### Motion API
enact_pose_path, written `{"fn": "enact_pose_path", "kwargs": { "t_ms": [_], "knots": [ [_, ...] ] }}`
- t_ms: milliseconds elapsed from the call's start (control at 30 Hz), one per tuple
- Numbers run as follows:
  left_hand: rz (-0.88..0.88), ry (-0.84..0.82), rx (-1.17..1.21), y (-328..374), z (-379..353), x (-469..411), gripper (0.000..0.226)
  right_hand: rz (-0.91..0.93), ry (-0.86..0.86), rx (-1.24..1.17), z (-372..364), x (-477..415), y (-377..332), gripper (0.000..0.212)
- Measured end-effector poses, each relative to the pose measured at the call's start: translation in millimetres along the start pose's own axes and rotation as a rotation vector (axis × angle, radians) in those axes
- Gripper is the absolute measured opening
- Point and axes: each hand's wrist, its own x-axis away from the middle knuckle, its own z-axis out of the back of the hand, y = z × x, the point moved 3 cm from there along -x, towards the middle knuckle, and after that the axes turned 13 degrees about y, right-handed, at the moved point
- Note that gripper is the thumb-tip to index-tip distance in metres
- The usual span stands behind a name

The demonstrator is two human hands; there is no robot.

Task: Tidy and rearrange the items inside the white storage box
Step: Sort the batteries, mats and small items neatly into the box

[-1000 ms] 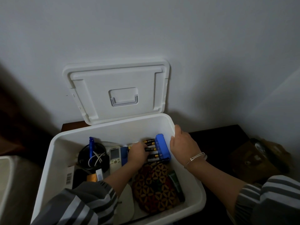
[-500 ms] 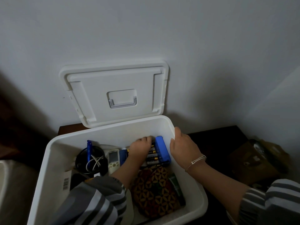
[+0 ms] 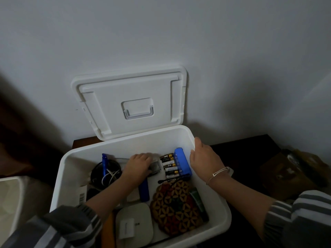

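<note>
In the head view, the white storage box [image 3: 60,185] is seen open on a dark tabletop [image 3: 241,154], its lid [image 3: 132,86] leaned against the wall. The left hand [image 3: 138,165] is reached into the far middle, its grip curled closed over a small grey object [image 3: 155,167] that cannot be identified. The right hand [image 3: 206,160] is hooked over the right rim, its grip closed on the wall. Batteries [image 3: 169,165] are lined against a blue holder [image 3: 182,162]. Regrouping of small items is judged to be in hand. Next, the grey object would need to be lifted clear and set down without the batteries being disturbed.
</note>
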Motion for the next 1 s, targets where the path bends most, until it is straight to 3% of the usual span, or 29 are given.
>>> {"fn": "enact_pose_path", "kwargs": {
  "t_ms": [167,400,667,1000],
  "knots": [
    [0.094,-0.019,-0.045,15.3,-5.4,0.4,0.062,-0.004,-0.009,0.011,1.4,0.5,-0.9,0.042],
    [0.022,0.198,-0.032,37.6,6.8,-4.2,0.036,-0.009,-0.002,0.02,-0.6,-1.2,-0.2,0.039],
    [0.028,0.132,0.04,32.8,15.6,1.1,0.034,-0.005,-0.008,0.011,-2.0,-1.7,0.4,0.039],
    [-0.171,0.075,-0.229,50.1,4.5,4.1,0.033,-0.002,0.004,0.009,-2.8,-1.3,0.7,0.039]
  ]
}}
